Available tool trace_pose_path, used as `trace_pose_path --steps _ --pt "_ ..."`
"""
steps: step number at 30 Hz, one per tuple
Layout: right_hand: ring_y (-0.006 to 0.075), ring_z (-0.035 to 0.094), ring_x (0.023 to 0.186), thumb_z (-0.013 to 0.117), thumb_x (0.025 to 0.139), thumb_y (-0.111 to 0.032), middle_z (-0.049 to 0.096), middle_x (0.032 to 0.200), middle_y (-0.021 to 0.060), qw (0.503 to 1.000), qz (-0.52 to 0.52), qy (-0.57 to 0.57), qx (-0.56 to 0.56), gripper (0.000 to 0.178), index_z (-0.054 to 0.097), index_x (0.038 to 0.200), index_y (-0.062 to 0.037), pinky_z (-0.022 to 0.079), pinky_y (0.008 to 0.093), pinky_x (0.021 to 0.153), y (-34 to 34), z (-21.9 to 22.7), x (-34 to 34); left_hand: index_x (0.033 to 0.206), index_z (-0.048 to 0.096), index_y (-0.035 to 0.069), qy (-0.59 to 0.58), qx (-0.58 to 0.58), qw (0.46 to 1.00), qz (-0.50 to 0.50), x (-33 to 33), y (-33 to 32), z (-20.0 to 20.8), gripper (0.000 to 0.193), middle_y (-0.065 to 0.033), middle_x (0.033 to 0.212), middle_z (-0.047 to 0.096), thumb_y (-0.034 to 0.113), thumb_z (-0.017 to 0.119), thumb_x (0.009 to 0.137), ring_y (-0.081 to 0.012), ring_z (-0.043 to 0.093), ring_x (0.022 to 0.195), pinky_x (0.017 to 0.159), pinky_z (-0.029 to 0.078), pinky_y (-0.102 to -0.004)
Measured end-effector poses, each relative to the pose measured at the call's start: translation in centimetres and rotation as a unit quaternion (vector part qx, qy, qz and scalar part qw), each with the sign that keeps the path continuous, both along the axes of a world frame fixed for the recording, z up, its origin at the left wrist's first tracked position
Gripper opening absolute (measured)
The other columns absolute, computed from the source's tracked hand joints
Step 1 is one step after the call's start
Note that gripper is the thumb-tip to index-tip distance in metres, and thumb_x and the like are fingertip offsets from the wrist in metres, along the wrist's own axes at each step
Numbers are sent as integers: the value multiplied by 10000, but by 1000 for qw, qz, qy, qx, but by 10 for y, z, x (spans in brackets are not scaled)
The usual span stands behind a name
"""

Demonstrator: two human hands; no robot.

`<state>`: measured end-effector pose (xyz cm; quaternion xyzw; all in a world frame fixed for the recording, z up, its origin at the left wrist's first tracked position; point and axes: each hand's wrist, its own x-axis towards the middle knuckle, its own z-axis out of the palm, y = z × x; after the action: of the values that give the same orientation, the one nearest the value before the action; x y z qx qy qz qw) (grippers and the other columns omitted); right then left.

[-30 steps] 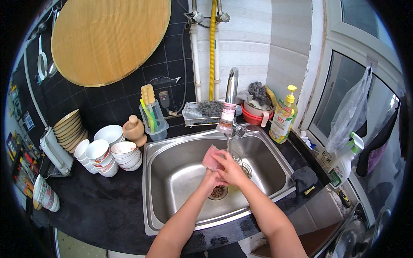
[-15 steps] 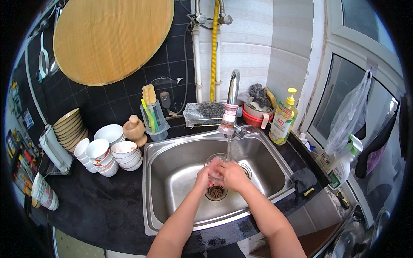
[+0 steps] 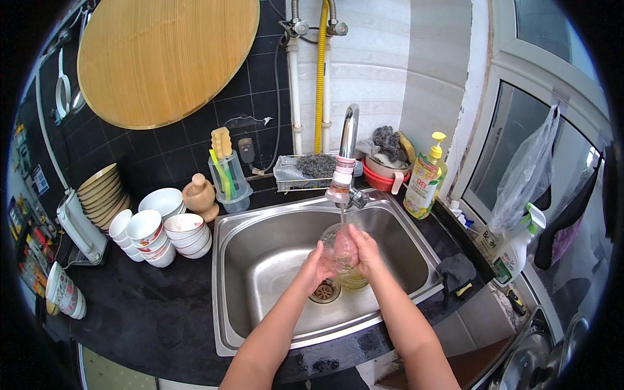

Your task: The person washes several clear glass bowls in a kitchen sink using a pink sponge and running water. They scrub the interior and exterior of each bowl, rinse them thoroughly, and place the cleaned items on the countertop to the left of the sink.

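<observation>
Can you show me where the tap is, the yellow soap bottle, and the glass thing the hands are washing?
tap [image 3: 348, 140]: head view, on the upright metal neck.
yellow soap bottle [image 3: 422, 183]: head view, on the bottle's body.
glass [image 3: 340, 247]: head view, on its clear side between the two hands.

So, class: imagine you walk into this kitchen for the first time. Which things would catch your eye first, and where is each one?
At the centre, the left hand and right hand hold a clear glass under the running tap, over the steel sink. Up on the dark tiled wall hangs a big round wooden board. On the counter left of the sink stand stacked white bowls.
</observation>
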<state>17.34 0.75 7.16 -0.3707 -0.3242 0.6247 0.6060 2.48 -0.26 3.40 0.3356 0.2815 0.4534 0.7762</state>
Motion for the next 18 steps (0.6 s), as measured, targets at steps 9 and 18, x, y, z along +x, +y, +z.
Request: trace_pose_path --steps 9,18 --pt "117 541 604 577 809 -350 577 770 25 997 -55 37 -47 287 539 914 -86 438 237 510 19 -20 18 924 533 58 -137 54 988 -55 -5 -12 20 94 -160 1027 574 58 532 830 -273 539 1013 896 426 -392" --pt "117 530 811 577 814 -171 582 885 53 936 -76 -216 268 243 481 973 -14 429 250 703 0 -15 -17 945 514 75 -88 99 987 90 -9 -6 14 135 -138 1032 570 42 545 817 -246 553 986 852 460 -355"
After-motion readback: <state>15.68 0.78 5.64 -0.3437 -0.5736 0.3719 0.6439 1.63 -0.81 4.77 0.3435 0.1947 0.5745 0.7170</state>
